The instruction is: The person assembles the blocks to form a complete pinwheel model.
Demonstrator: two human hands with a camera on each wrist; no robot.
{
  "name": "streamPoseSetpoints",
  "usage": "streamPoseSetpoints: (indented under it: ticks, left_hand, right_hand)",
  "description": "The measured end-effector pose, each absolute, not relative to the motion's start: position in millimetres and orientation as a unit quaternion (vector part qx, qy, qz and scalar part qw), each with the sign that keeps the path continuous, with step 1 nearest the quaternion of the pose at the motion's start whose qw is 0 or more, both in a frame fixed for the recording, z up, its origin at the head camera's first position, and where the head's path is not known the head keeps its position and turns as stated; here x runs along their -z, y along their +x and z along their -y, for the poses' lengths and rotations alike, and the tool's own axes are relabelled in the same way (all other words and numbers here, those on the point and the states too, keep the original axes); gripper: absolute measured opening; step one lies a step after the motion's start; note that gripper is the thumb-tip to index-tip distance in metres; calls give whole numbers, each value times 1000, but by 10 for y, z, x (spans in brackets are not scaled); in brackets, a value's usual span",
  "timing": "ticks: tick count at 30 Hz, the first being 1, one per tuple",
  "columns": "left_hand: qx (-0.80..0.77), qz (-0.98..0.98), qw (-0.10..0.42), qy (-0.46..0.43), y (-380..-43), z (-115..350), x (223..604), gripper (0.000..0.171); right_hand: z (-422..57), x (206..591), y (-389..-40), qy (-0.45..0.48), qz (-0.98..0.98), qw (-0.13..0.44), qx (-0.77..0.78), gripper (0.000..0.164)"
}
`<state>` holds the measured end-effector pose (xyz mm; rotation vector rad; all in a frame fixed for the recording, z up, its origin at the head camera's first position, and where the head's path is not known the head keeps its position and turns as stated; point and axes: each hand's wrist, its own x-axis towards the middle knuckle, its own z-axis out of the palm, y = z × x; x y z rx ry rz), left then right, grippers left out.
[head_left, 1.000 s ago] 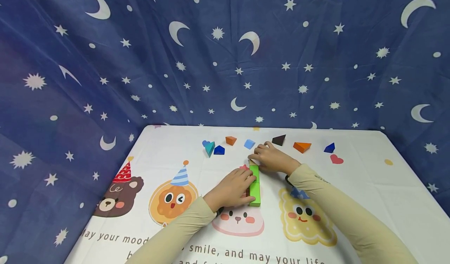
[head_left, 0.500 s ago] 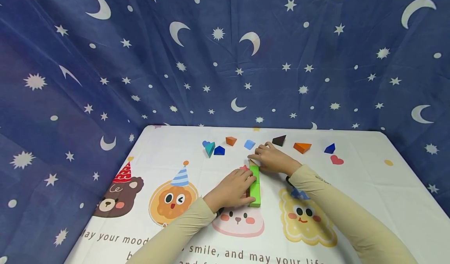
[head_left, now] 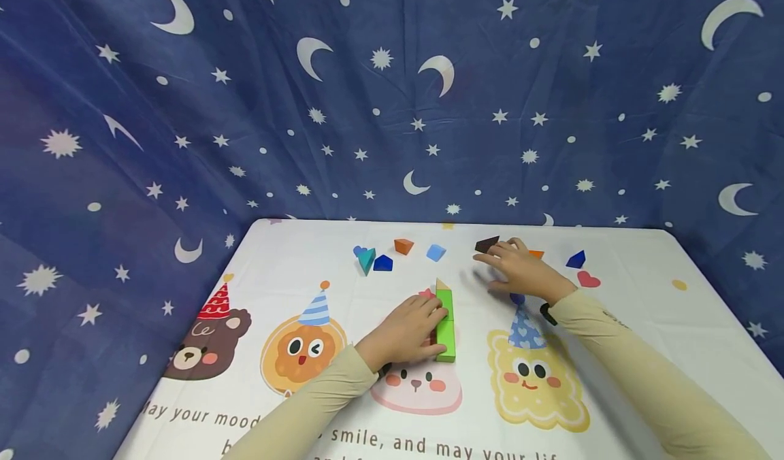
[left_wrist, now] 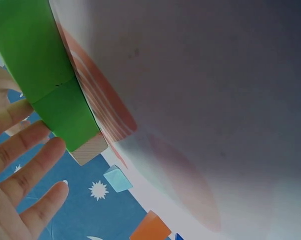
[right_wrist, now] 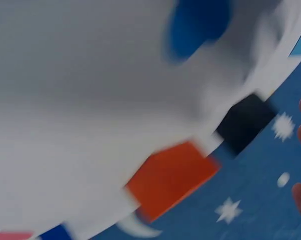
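Note:
Two green blocks lie end to end in a line, with a pointed wood-coloured block at their far end. My left hand rests against the green pair, its spread fingers across the upper side and the thumb by the near end. In the left wrist view, those fingertips touch the edge of the green blocks. My right hand hovers at the dark brown block, fingers extended and holding nothing. It partly covers an orange block. The right wrist view shows the dark block near the fingertips.
Along the back lie a teal block, a dark blue block, a small orange block and a light blue block. Another blue block is at right. A starry curtain hangs behind the white tablecloth.
My right hand has left the wood-coloured tip and moved right to the dark brown block, exposing the tip and now covering part of the orange block. The left hand has stayed in place.

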<state>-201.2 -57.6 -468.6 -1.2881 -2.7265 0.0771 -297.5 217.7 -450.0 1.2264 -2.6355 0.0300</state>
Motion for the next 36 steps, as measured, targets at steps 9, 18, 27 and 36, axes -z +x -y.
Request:
streamPoseSetpoints:
  ticks: [9,18,27,36]
  left_hand:
    - [-20,901,69,-428,-2012,584,4694,56]
    - [-17,903,63,-426,-2012,588,4693,57]
    - [-22,902,67,-426,-2009,575,4703,57]
    - [-19,905,57,-422,-2009,574,4696,58]
  right_hand:
    - [-2742,4479,-3064,355,927,122,2,56]
    - [-2945,4611,-3213,320,932,156,64,49]
    - [-2942,4668,-3276,285,948,121,81,36]
    - [-2856,4680,-3283,317,940,113,61,31]
